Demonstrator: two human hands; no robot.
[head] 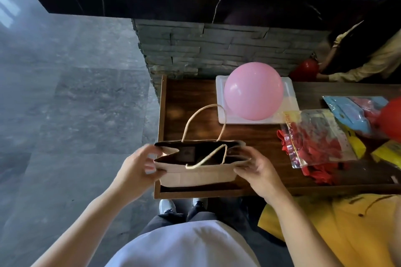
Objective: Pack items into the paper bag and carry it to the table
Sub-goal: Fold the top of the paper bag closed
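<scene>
A small brown paper bag (195, 174) with rope handles stands near the front left corner of a dark wooden table (188, 97). Its mouth is spread open and its inside looks dark. My left hand (138, 169) grips the bag's left edge, and my right hand (258, 169) pinches its right edge. A pink balloon (253, 91) rests on a white tray (223, 115) behind the bag. To the right lie a clear packet of red balloons (319, 141) and a blue packet (351, 112).
A red balloon (390, 119) pokes in at the right edge, with yellow packets (388, 151) beside it. A second person in a pale sleeve (368, 65) holds another red balloon (306, 69) at the back right. A stone wall backs the table. Grey floor lies left.
</scene>
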